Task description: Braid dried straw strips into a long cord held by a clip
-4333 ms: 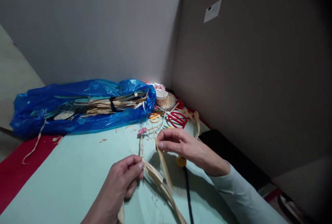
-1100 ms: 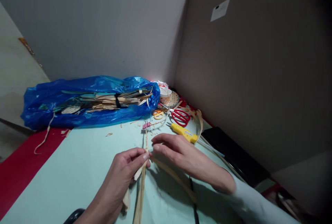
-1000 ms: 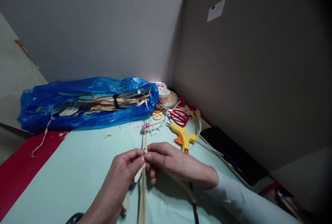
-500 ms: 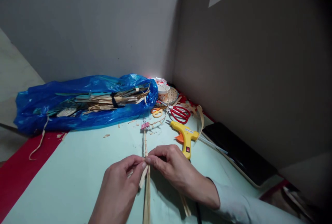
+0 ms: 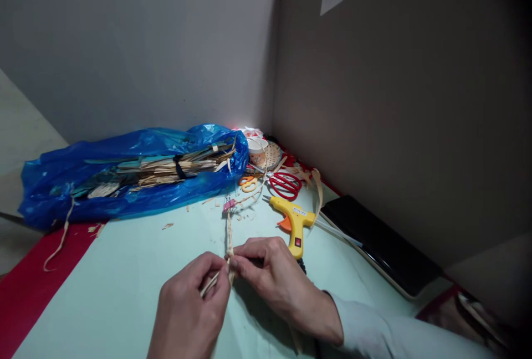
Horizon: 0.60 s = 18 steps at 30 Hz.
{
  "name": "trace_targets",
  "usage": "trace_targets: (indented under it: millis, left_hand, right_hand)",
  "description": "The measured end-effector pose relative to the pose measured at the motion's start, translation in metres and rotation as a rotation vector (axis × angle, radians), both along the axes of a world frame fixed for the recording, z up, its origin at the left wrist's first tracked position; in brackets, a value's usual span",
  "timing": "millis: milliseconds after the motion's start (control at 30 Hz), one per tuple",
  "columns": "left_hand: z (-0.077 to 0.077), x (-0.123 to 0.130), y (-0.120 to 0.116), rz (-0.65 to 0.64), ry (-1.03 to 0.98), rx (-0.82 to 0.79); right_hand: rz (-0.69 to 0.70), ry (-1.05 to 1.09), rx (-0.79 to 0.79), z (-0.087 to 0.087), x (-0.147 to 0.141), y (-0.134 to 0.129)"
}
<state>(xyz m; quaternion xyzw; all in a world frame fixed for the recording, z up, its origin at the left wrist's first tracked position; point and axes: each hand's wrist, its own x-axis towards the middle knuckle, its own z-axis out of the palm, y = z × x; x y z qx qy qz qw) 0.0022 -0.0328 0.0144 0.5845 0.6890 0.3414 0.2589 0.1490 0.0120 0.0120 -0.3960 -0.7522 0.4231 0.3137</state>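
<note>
A thin braid of pale dried-leaf strips [image 5: 230, 232] runs from a pink binder clip [image 5: 229, 205] toward me. At its near end both hands meet, fingertips almost touching. My left hand [image 5: 192, 298] is closed, pinching the leaf strips, and one folded strip shows between its thumb and fingers. My right hand [image 5: 272, 273] pinches the braid's end between thumb and forefinger. Just beyond the right hand lies a yellow glue gun [image 5: 297, 223]. The loose ends of the strips are mostly hidden behind my hands.
A blue plastic bag [image 5: 137, 209] with bundled dried leaves stretches along the wall. Red-handled scissors [image 5: 285, 186], orange-handled scissors [image 5: 248, 183], a paper cup [image 5: 256, 154] and a woven round piece [image 5: 273, 155] are at the back. A black flat case [image 5: 378, 242] lies right.
The long strip that hung toward the front edge has been drawn up, and a folded strip now shows in my left hand. My right hand stays pinched at the braid. The view has shifted slightly.
</note>
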Motion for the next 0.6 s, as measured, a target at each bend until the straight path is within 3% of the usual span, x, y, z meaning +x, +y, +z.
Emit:
trace_targets:
  millis: [200,400,600]
  left_hand:
    - [-0.011,-0.003,-0.005,-0.139,0.251,0.403]
    - [-0.021,-0.004,-0.007,-0.252,0.651,0.718]
    - [-0.032,0.001,-0.013,-0.271,0.964,0.807]
  right_hand:
    - [0.108,0.196,-0.176,-0.008,0.001,0.003]
    - [0.066,0.090,-0.168,-0.005,0.000,0.001]
    - [0.082,0.092,-0.204,-0.004,0.000,0.000]
